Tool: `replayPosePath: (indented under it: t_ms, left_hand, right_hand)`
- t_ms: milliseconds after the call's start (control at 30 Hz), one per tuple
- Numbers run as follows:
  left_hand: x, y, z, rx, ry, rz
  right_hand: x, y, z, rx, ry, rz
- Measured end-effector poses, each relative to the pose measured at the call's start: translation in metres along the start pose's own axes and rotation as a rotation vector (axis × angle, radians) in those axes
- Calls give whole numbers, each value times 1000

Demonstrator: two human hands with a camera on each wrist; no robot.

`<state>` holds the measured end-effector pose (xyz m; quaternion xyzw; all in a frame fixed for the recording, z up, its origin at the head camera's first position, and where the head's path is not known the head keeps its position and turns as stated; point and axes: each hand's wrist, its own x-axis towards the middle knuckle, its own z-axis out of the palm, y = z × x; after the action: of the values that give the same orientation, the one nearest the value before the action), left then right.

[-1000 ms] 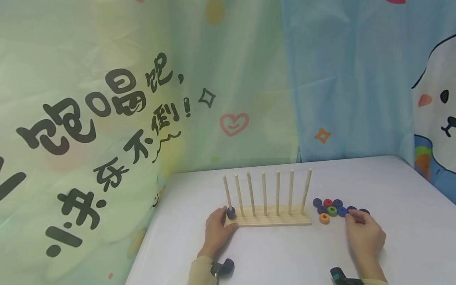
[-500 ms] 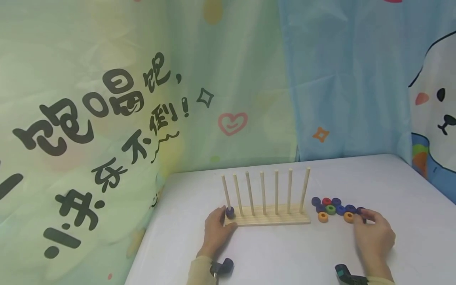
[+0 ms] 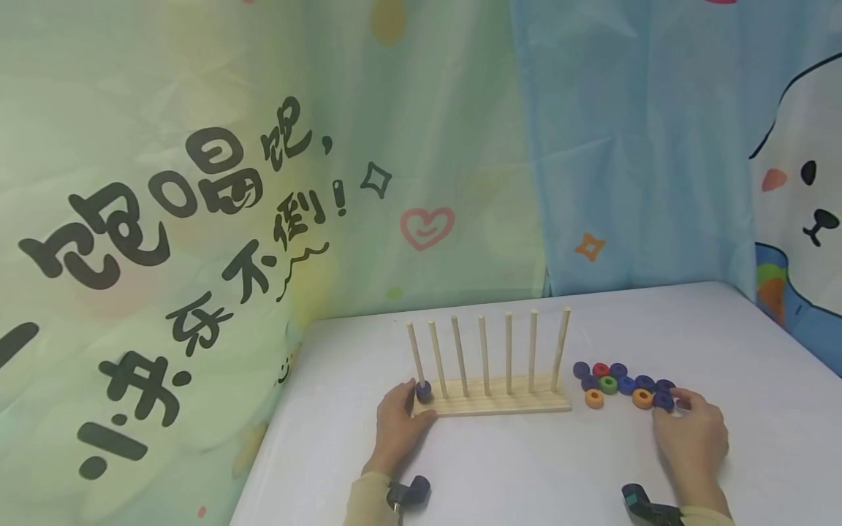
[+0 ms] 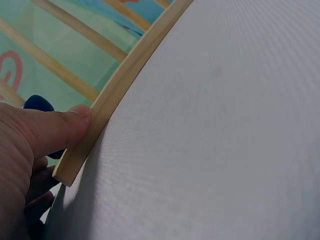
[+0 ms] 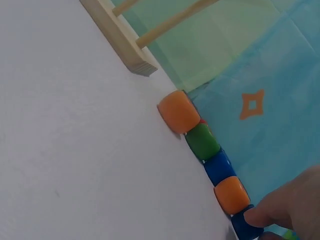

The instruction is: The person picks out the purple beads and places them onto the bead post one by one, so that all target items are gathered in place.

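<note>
A wooden peg rack (image 3: 496, 404) with a row of upright dowels stands on the table. My left hand (image 3: 399, 425) grips its left end; in the left wrist view the thumb (image 4: 70, 125) presses the base's front edge. One dark blue bead (image 3: 424, 392) sits low on the leftmost dowel. Right of the rack lies a cluster of blue, red, green and orange beads. My right hand (image 3: 691, 436) pinches a blue bead (image 3: 663, 401) at the cluster's near right end, beside an orange bead (image 3: 642, 398). Its fingertips are partly hidden in the right wrist view.
Other beads lie close together, among them a green one (image 3: 608, 385), a red one (image 3: 601, 370) and another orange one (image 3: 594, 398). The white table (image 3: 513, 467) ends at printed curtains (image 3: 427, 161) behind and to the left.
My right hand has moved right and slightly nearer, and an orange bead has come into sight at the cluster's near side. The left hand keeps its place on the rack.
</note>
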<state>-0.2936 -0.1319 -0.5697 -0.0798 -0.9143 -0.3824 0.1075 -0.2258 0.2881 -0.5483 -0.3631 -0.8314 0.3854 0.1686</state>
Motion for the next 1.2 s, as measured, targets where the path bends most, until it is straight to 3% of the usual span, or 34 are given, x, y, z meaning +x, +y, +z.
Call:
replayPosePath:
  t_ms: [300, 667, 1200]
  left_hand:
    - [0, 0, 0, 4, 4, 9]
    - [0, 1, 0, -6, -8, -20]
    - [0, 0, 1, -8, 4, -2]
  right_hand:
    - [1, -1, 1, -79, -37, -12]
    - [3, 1, 2, -112, -42, -35]
    - [-1, -3, -1, -156, -67, -58]
